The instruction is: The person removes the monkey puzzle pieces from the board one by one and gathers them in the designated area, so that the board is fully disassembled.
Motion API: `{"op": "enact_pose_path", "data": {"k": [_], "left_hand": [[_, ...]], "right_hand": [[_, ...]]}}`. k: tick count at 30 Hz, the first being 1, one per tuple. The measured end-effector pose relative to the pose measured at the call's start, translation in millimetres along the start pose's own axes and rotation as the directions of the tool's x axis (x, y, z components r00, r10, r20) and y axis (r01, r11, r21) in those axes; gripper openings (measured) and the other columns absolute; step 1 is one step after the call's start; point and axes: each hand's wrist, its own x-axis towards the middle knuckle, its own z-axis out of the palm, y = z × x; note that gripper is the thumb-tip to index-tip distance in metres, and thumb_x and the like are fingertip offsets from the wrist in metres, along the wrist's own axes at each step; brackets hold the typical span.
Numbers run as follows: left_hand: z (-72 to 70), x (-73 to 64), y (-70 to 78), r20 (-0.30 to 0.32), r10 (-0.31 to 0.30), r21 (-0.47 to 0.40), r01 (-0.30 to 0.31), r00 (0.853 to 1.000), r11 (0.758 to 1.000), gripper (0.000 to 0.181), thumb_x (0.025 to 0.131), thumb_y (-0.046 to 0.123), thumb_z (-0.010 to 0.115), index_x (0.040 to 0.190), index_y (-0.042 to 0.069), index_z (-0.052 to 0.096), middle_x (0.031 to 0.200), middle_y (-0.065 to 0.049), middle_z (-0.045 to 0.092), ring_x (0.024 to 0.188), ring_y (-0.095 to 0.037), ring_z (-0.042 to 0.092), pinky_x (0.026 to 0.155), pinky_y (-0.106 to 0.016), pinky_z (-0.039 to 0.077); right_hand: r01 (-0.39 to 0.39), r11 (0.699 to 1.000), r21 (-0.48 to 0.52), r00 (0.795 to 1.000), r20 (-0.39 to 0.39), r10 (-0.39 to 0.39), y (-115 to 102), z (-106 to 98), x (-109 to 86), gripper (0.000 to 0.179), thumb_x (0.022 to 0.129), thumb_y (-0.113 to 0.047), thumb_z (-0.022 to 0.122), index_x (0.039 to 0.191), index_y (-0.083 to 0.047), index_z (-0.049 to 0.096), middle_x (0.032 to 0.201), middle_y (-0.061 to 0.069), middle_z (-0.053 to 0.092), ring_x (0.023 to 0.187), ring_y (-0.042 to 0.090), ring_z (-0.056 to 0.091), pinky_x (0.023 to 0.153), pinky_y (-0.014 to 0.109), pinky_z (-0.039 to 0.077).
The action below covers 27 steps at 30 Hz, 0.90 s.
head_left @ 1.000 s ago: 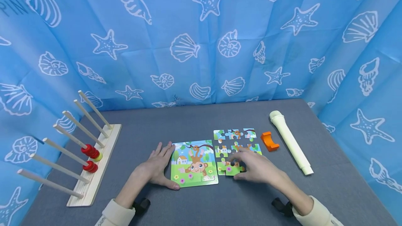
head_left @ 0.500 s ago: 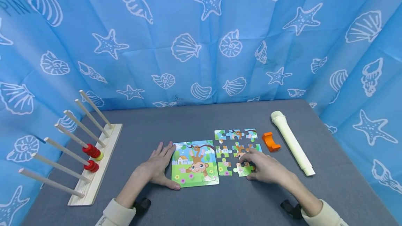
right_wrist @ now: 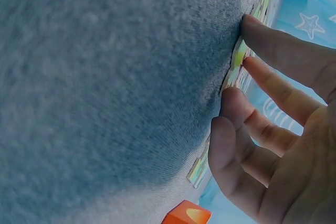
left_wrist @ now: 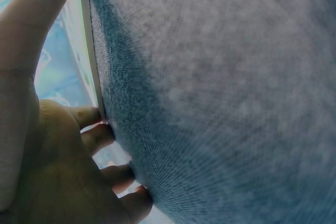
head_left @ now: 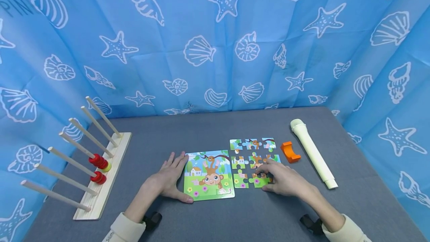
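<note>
My left hand (head_left: 168,178) rests flat on the table, fingers spread, along the left edge of a square monkey picture board (head_left: 208,174). Its thumb reaches the lower left corner. In the left wrist view the board's thin edge (left_wrist: 92,45) shows beside the fingers. Right of the board, my right hand (head_left: 282,180) pinches a green jigsaw piece (head_left: 258,182) low over the table, between thumb and bent fingers. That piece lies against the bottom left jigsaw piece (head_left: 240,180). Loose rows of monkey jigsaw pieces (head_left: 252,144) lie above; the hand covers part of the middle row.
An orange curved block (head_left: 289,152) and a cream toy microphone (head_left: 313,152) lie to the right. At far left stands a wooden peg rack (head_left: 111,174) with several red rings (head_left: 97,177) on its pegs. A blue shell-print curtain (head_left: 215,47) hangs behind the table.
My right hand has moved slightly right with the green jigsaw piece, uncovering the bottom left piece. The held piece has turned from tilted to straight beside it. The left hand stays put.
</note>
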Motion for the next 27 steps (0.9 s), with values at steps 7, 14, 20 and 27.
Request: {"op": "enact_pose_path", "data": {"k": [7, 14, 20, 27], "left_hand": [[0.5, 0.2, -0.3, -0.002, 0.003, 0.0, -0.003, 1.0, 1.0, 0.141, 0.062, 0.072, 0.086, 0.165, 0.01, 0.012, 0.173, -0.017, 0.009, 0.159, -0.047, 0.003, 0.127, -0.064, 0.018], [0.6, 0.0, -0.1, 0.002, 0.002, -0.002, -0.002, 1.0, 1.0, 0.141, 0.063, 0.072, 0.086, 0.165, 0.01, 0.012, 0.173, -0.017, 0.009, 0.16, -0.047, 0.003, 0.126, -0.065, 0.019], [-0.2, -1.0, 0.6, 0.004, -0.002, -0.005, 0.002, 1.0, 1.0, 0.141, 0.063, 0.072, 0.086, 0.165, 0.01, 0.012, 0.174, -0.017, 0.008, 0.16, -0.046, 0.003, 0.126, -0.064, 0.019], [0.1, -1.4, 0.6, -0.003, 0.0, -0.009, 0.0, 1.0, 1.0, 0.141, 0.062, 0.072, 0.087, 0.165, 0.009, 0.013, 0.174, -0.017, 0.009, 0.16, -0.046, 0.003, 0.127, -0.064, 0.018]], "right_hand": [[0.044, 0.999, -0.021, 0.999, -0.001, -0.044, 2.6, 0.2, -0.4, 0.046, 0.079, -0.016, 0.089, 0.122, -0.022, 0.073, 0.142, 0.022, 0.058, 0.135, 0.049, 0.053, 0.089, 0.06, 0.055], [0.05, 0.999, -0.02, 0.999, -0.005, -0.05, 2.7, 0.5, -0.3, 0.045, 0.079, -0.016, 0.088, 0.121, -0.022, 0.073, 0.138, 0.018, 0.06, 0.13, 0.044, 0.057, 0.082, 0.05, 0.055], [0.024, 1.0, -0.019, 1.0, 0.0, -0.024, 1.4, 0.5, -0.1, 0.045, 0.08, -0.016, 0.088, 0.122, -0.023, 0.073, 0.144, 0.024, 0.056, 0.138, 0.052, 0.049, 0.088, 0.06, 0.055], [0.023, 1.0, -0.006, 1.0, 0.003, -0.023, 1.5, 1.1, -0.2, 0.045, 0.081, -0.015, 0.087, 0.123, -0.023, 0.073, 0.129, 0.014, 0.061, 0.094, 0.023, 0.061, 0.067, 0.035, 0.046]]}}
